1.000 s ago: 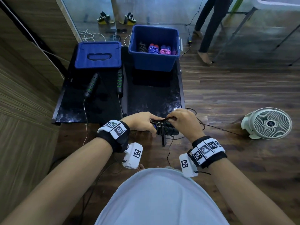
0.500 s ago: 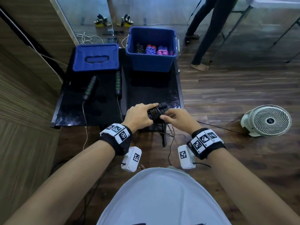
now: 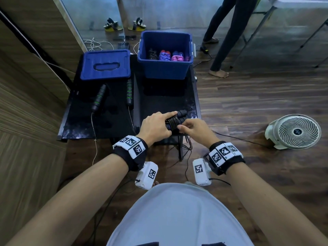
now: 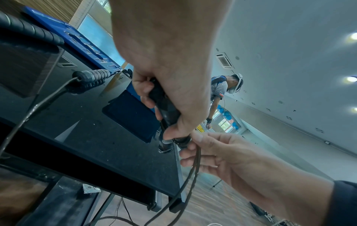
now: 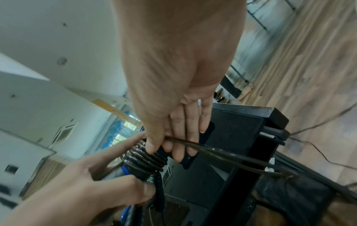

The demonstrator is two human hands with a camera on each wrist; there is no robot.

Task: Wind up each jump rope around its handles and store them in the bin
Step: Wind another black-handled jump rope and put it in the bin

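While both hands meet over the near right corner of the black table point(image 3: 106, 118), I log the left hand point(image 3: 156, 126) wrapped around the paired black handles point(image 3: 182, 113) of a jump rope, index finger laid straight along the top of the coils point(image 3: 173, 121) and thumb underneath. From the left wrist view the lower fingers curl round the handles' grip. My right hand point(image 3: 195, 128) pinches the loose black cord point(image 4: 193, 168) between thumb and forefinger just beside the coils; the cord runs doubled from that pinch down past the table edge. In the right wrist view the other fingers point(image 5: 185, 137) lie fairly straight along the cord. A second jump rope, black handles with green rings point(image 3: 99, 98), lies unwound on the left half of the table, its thin cords trailing off the near edge. At the far right of the table stands the blue bin point(image 3: 165, 66), open, holding three wound ropes: one dark, one purple, one pink. Its blue lid point(image 3: 106, 64) lies flat to the left of it. On the wooden floor to the right sits a white fan point(image 3: 294, 132). Another person's legs point(image 3: 229, 32) stand beyond the bin.
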